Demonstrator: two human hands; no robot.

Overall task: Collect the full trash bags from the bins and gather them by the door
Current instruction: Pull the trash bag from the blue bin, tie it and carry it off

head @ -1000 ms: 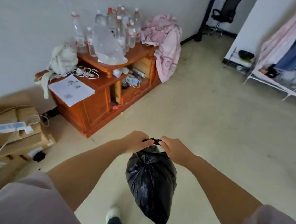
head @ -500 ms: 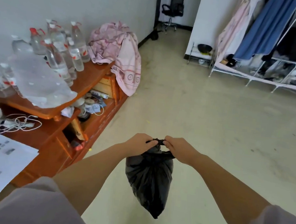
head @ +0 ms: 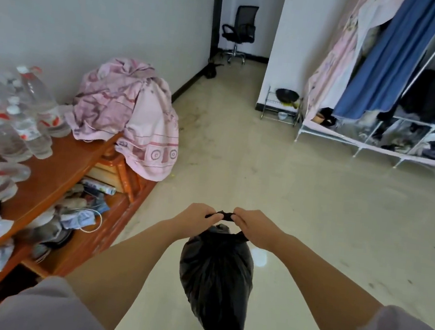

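A full black trash bag (head: 215, 280) hangs in front of me above the pale floor, low in the middle of the head view. My left hand (head: 194, 221) pinches the left end of the bag's twisted top. My right hand (head: 255, 226) pinches the right end, so the black strip is stretched between the two fists. Both forearms reach forward from grey sleeves. No bin or door shows in this view.
An orange wooden cabinet (head: 57, 175) runs along the left wall, loaded with plastic water bottles (head: 24, 123) and a pink cloth (head: 133, 113). A clothes rack (head: 396, 84) stands at the right. A black office chair (head: 238, 32) sits far down the passage between them.
The view has swung right and moved forward along the cabinet; the papers and boxes at its near end have left the frame. Both hands keep their hold on the bag's top.
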